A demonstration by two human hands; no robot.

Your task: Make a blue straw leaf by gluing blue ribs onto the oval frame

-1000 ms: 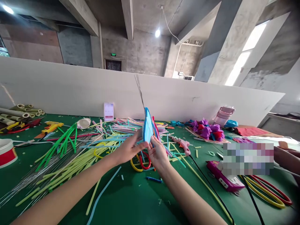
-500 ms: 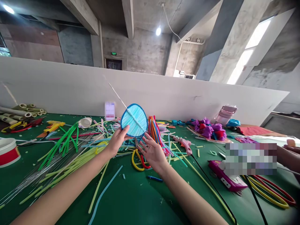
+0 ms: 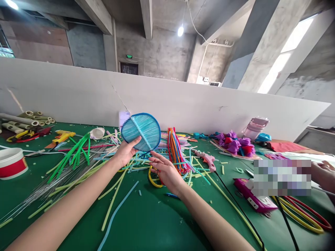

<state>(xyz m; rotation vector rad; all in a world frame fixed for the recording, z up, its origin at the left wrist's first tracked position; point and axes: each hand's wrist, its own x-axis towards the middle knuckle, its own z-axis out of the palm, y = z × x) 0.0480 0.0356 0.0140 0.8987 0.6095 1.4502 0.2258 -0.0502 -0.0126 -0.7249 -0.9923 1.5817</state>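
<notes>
A round blue fan-like disc, with a dark blue rim and a pale bar across its face, is held up over the table. My left hand grips its lower left edge between thumb and fingers. My right hand is just below the disc's lower edge, palm turned up and fingers spread; whether a fingertip touches the rim I cannot tell. Under my right hand lie scissors with a yellow and red handle, partly hidden, and a blue pen. Behind my right hand is a bundle of colourful pipe cleaners.
A pink glue gun with a black cord lies to the right, near a magenta box. Green stems, a yellow glue gun and a white-red tub are left. Another person's hand is at far right.
The disc has turned and moved slightly left, showing its face at a different angle. My right hand's fingers have shifted left beneath it. The view has tilted slightly.
</notes>
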